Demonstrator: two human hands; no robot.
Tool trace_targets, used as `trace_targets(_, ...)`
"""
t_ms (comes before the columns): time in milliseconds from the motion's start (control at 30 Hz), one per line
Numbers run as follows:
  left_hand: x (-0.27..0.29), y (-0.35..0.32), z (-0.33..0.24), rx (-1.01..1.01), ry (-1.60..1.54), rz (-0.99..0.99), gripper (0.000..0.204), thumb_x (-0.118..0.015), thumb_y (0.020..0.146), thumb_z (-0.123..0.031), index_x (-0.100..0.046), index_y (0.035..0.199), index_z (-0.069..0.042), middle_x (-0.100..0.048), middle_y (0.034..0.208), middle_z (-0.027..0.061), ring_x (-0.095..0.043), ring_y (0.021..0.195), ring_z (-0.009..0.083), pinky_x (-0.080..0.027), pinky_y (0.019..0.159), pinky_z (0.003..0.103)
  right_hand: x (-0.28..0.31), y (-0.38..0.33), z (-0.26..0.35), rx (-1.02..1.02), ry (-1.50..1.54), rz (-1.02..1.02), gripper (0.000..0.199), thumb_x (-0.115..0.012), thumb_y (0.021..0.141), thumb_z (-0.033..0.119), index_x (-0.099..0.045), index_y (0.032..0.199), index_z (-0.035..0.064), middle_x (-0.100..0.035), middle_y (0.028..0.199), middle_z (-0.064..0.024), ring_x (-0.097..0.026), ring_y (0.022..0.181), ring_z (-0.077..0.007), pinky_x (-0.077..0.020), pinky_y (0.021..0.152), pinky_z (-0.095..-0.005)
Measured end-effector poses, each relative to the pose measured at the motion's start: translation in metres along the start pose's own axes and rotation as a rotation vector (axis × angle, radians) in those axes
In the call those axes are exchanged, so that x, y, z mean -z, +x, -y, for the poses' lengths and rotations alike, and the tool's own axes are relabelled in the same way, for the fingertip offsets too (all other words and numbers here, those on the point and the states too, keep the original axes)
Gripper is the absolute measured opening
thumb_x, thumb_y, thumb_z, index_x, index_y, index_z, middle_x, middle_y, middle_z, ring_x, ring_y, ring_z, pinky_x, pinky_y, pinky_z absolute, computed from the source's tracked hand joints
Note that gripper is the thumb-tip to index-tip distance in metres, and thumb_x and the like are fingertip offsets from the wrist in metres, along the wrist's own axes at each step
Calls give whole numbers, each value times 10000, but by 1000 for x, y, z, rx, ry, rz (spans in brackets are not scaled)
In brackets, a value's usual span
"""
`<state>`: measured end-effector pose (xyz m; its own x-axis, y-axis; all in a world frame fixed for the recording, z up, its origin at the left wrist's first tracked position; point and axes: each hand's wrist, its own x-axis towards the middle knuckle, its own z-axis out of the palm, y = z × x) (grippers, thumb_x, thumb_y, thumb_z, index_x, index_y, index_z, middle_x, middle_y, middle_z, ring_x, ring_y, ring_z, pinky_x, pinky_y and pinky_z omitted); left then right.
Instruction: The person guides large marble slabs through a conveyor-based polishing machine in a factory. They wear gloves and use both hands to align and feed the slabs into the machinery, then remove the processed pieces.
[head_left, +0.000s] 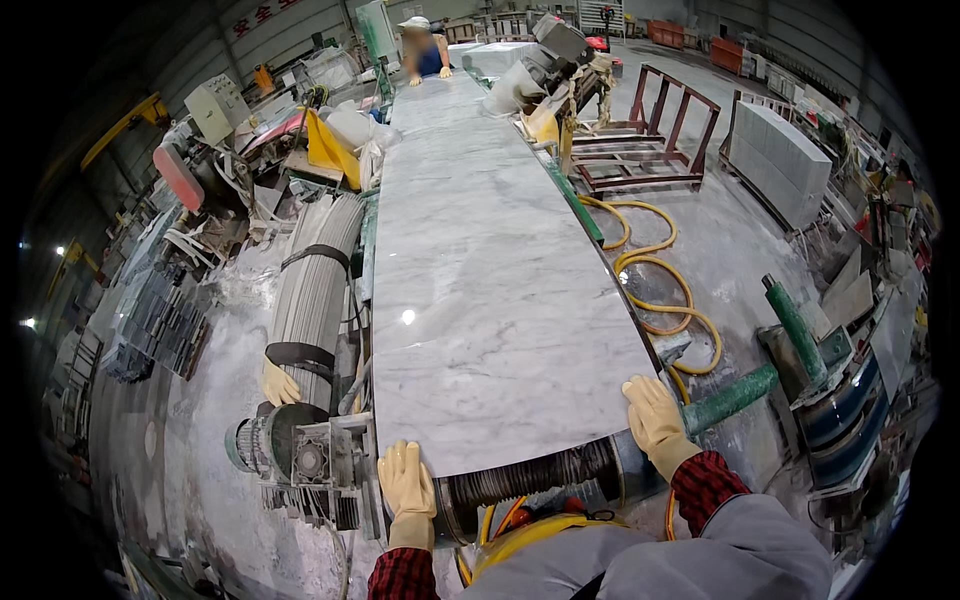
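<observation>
A long white marble slab with grey veins lies flat on a roller conveyor and runs away from me. My left hand, in a pale yellow glove, rests on the slab's near left corner. My right hand, gloved the same way, presses on the near right corner. Both hands lie flat with fingers apart, gripping nothing. A black ribbed roller sits under the slab's near edge. At the far end another person leans with both hands on the slab.
A grey motor and gearbox stand left of the roller, with a bundle of strapped grey strips beside the conveyor. Yellow hose coils on the wet floor at right. Green rollers, a red metal rack and stacked slabs stand further right.
</observation>
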<state>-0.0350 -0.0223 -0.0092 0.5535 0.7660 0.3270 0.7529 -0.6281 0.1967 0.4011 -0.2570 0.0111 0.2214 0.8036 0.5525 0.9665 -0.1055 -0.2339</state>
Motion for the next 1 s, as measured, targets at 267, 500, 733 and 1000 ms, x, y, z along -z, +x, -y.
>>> trace_targets(267,-2,-5,4,10,7,40,442,-636,980,-163,-576,1407,-68,-570,1503,202,-504,1390,442,-343,1203,585,5,-1,4,16,-22,-48,392,-706,832,11,-682,1222,40,-700,1213,-206,-660,1125,-437,-528,1020,-538)
trace_targets(500,-5,-14,4,19,10,6,472,-618,1002,-141,-579,1468,-78,-564,1537,209,-487,1431,450,-317,1237,586,3,-4,5,19,14,-72,400,-708,834,8,-683,1231,46,-700,1209,-196,-659,1131,-426,-531,1005,-535)
trace_targets(733,-7,-18,5,30,12,6,469,-611,1011,-145,-579,1474,-80,-565,1544,208,-490,1435,456,-316,1243,588,2,-11,4,5,-3,-48,413,-703,844,2,-676,1254,47,-700,1242,-195,-652,1184,-424,-515,1058,-532)
trace_targets(1000,-10,-24,6,23,15,-10,467,-603,1021,-147,-576,1482,-83,-568,1546,210,-492,1440,458,-314,1251,586,0,-17,3,-4,-14,-47,415,-700,867,21,-678,1280,55,-692,1296,-193,-642,1226,-421,-502,1093,-529)
